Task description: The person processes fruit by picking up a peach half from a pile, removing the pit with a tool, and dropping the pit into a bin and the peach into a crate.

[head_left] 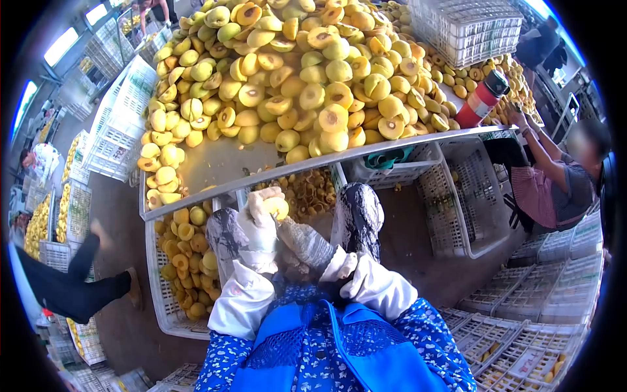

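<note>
Yellow peach half (276,208) sits clasped in the gloved left hand (256,230), just below the near table edge (313,163). Right hand (307,245) presses against it, its grip unclear; best kept steady, fruit cupped firmly.

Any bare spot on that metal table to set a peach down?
One bare patch of table: near the front edge, between the left row of peaches and the big pile. Elsewhere the top is crowded. The left hand holds a peach half below the edge.
</note>
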`<state>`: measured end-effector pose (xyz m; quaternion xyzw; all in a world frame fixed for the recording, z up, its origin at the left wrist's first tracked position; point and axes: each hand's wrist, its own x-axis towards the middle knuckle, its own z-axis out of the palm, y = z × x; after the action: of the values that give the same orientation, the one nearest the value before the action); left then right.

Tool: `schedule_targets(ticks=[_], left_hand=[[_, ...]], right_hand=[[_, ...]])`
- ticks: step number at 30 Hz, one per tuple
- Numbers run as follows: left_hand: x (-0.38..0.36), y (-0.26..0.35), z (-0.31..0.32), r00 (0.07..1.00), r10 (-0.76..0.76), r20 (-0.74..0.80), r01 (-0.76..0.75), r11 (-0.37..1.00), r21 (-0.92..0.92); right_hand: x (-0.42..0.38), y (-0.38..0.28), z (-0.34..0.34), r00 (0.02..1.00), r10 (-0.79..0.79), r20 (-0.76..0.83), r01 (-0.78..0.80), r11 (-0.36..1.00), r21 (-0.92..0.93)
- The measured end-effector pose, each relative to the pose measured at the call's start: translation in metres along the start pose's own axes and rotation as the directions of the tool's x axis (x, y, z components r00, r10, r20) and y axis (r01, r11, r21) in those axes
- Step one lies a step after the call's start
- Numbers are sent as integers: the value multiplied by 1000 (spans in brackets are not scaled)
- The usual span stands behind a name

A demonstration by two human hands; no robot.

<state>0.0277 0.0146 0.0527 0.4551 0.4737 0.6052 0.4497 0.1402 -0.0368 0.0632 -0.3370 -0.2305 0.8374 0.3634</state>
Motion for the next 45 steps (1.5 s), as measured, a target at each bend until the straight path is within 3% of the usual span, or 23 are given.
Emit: schedule_targets(ticks=[1, 3, 6, 8, 10, 12, 15, 18, 20, 21, 22, 24, 26, 27, 28, 30, 31, 32, 34, 38, 40, 42, 45], left_hand=[[3, -8, -2, 978, 199, 58, -202, 978, 47], [8, -11, -7, 922, 333, 196, -361, 923, 130], [16, -10, -15, 857, 373, 355, -462, 861, 211], [12, -10, -15, 911, 283, 301, -343, 924, 170], [4, -16, -17, 964, 67, 258, -76, 997, 25], [-2, -7, -9, 981, -48, 188, 73, 989, -128], [-2, -2, -8, 936, -304, 177, 344, 897, -277], [-4, -20, -17, 909, -361, 209, 414, 841, -348], [-6, -28, -28, 852, -461, 250, 523, 773, -358], [-9, -31, -30, 856, -465, 227, 518, 768, -376], [-12, -32, -33, 860, -469, 202, 510, 763, -397], [-16, -39, -49, 751, -629, 202, 486, 319, -814], [-13, -58, -70, 822, -560, 102, 429, 492, -757], [-10, -35, -91, 894, -446, 41, 377, 702, -604], [-3, -8, -102, 872, -436, -224, 251, 789, -561], [10, -6, -163, 857, -41, -514, 156, 971, 182], [16, 16, -184, 872, 243, -426, 196, 624, 756], [27, 26, -207, 853, 491, -177, 28, 296, 955], [69, 56, -218, 755, 654, -37, -184, 266, 946], [202, 69, -199, 760, 640, 108, -329, 236, 914], [272, 56, -199, 890, 426, 159, -273, 221, 936], [324, 41, -187, 980, 198, -28, -15, 210, 978], [344, 27, -169, 991, 56, -120, 104, 237, 966]], right_hand=[[4, 4, -3, 998, -22, -59, 14, 991, -136], [28, 32, -37, 898, -411, 160, 434, 759, -485], [25, 19, -43, 886, -358, 293, 417, 341, -843], [17, 13, -41, 901, -310, 303, 433, 600, -673], [5, 3, -26, 970, -59, 237, 112, 970, -217], [3, 10, -21, 933, 79, 351, -204, 919, 338], [13, 5, 23, 950, 240, -198, -92, 825, 557], [11, 38, -7, 975, 63, 212, -132, 934, 332], [20, 57, -14, 957, -281, 67, 289, 932, -217], [26, 66, -24, 866, -495, 61, 429, 677, -598], [27, 61, -22, 633, -682, 366, 532, 40, -846], [19, 55, -17, 893, -422, 154, 385, 541, -748], [17, 43, 7, 782, -590, 200, 458, 328, -826], [44, 60, -14, 786, -616, 50, 469, 542, -697], [44, 65, -28, 783, -609, 124, 438, 400, -805], [54, 76, -55, 831, -553, 52, 355, 456, -816], [61, 82, -67, 865, -501, -30, 301, 566, -767], [67, 88, -76, 898, -427, -101, 243, 675, -696], [74, 99, -86, 944, -254, -211, 102, 831, -547], [92, 109, -91, 954, -36, -297, -96, 904, -417], [97, 110, -92, 946, 19, -323, -152, 907, -394], [100, 109, -94, 934, 64, -351, -202, 906, -372], [104, 108, -97, 916, 117, -383, -257, 906, -337]])
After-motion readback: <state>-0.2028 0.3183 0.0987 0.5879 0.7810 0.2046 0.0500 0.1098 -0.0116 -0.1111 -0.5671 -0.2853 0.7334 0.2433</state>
